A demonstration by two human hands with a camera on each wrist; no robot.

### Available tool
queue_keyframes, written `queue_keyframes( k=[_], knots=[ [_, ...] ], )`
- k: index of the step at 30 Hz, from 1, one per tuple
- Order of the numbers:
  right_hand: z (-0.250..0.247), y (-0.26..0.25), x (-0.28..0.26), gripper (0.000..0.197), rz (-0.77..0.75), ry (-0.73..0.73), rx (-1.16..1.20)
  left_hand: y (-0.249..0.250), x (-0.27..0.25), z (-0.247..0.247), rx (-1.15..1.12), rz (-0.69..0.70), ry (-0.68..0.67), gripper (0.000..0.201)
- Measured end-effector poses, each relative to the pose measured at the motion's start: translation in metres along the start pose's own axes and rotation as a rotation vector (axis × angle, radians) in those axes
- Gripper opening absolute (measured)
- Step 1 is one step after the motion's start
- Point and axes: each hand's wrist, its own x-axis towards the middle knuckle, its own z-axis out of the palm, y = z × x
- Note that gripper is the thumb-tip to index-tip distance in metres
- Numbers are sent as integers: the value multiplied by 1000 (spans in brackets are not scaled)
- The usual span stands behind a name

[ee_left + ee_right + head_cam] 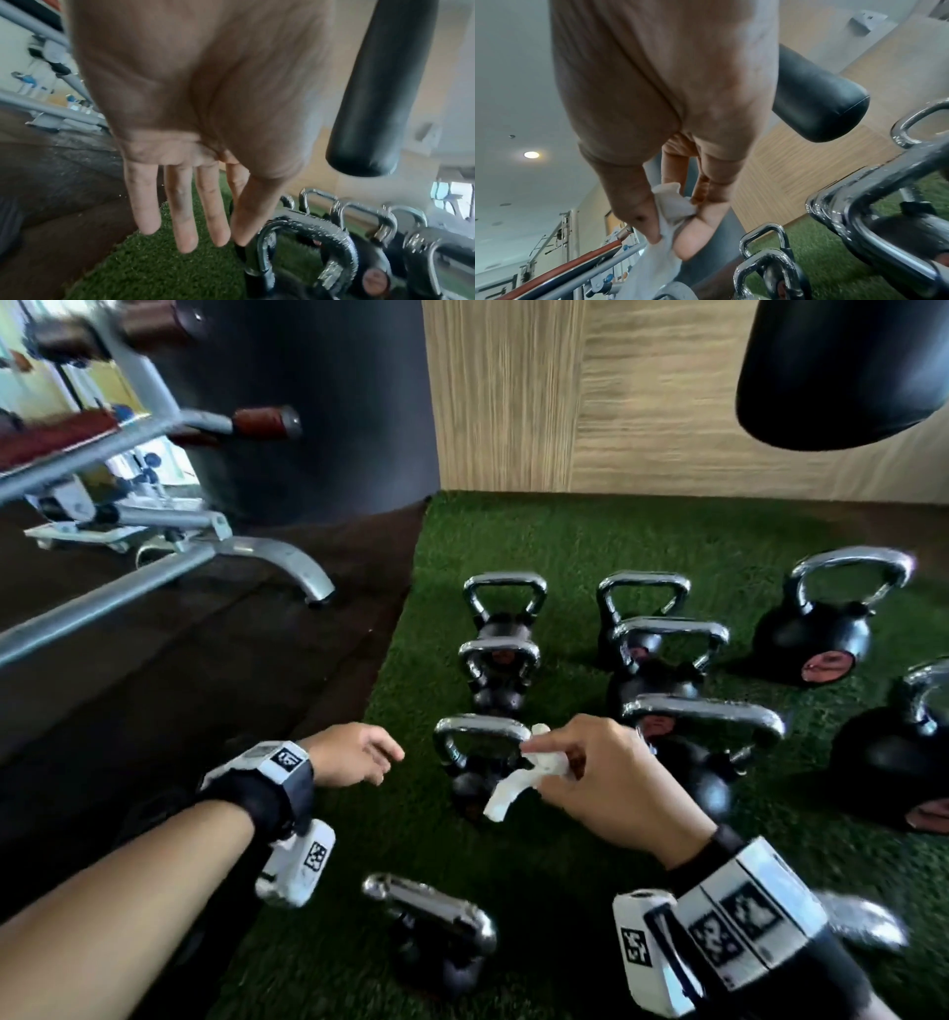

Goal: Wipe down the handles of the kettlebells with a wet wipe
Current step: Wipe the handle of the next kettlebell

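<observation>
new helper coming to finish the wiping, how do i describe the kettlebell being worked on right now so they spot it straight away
Start at the green turf where the kettlebells stand in rows. Take the left-hand row running away from the person; the kettlebell being wiped is its third one back from the wall. Unlike its neighbours, it sits between both hands, and the right hand holds a white wet wipe against its chrome handle.

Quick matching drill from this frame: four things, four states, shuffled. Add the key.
Things:
1. left hand
2. right hand
3. wet wipe
4. punching bag

States:
A. hangs above the turf
B. pinched, trailing beside a chrome kettlebell handle
C. empty, fingers straight
D. pinches something white

Pairs: 1-C, 2-D, 3-B, 4-A
</observation>
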Motion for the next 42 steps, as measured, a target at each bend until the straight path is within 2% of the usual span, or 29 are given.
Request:
queue_keyframes(
  k=[3,6,8,10,11,13,15,18,20,22,26,30,33,35,38,42],
  knots=[
    [-9,-2,31,33,-14,-45,-39,21,16,-23,170,-67,-102,36],
    [-12,-1,56,26,6,-60,-21,38,24,-41,363,-65,-17,37],
    [-8,1,69,25,10,-76,-66,38,33,-38,357,-75,-12,33],
    [2,8,84,26,30,-66,-116,27,44,-24,345,-94,-70,31],
    [9,13,92,26,44,-62,-134,18,54,-14,337,-91,-114,37],
    [23,21,108,24,78,-60,-161,-1,79,9,292,-91,-188,62],
    [36,30,124,22,90,-41,-171,-16,98,33,146,-109,-212,85],
    [45,40,137,23,78,7,-190,-28,121,65,-108,-7,-204,111],
    [51,41,138,24,34,-25,-248,-35,130,84,-249,52,-145,101],
    [57,44,137,23,17,-8,-266,-38,135,99,-294,113,-128,89],
    [70,44,131,26,53,60,-259,-38,145,114,-285,224,-143,96],
    [91,41,131,25,27,84,-239,-39,150,119,-307,306,-120,85],
    [96,42,135,18,97,100,-208,-36,149,119,-302,393,-65,67],
    [97,41,136,15,166,61,-220,-37,150,116,-304,436,-47,65],
    [99,33,135,18,149,-12,-312,-39,154,116,-312,475,-40,67],
    [94,36,128,27,160,44,-314,-40,156,113,-311,471,-66,57]
  ],
)
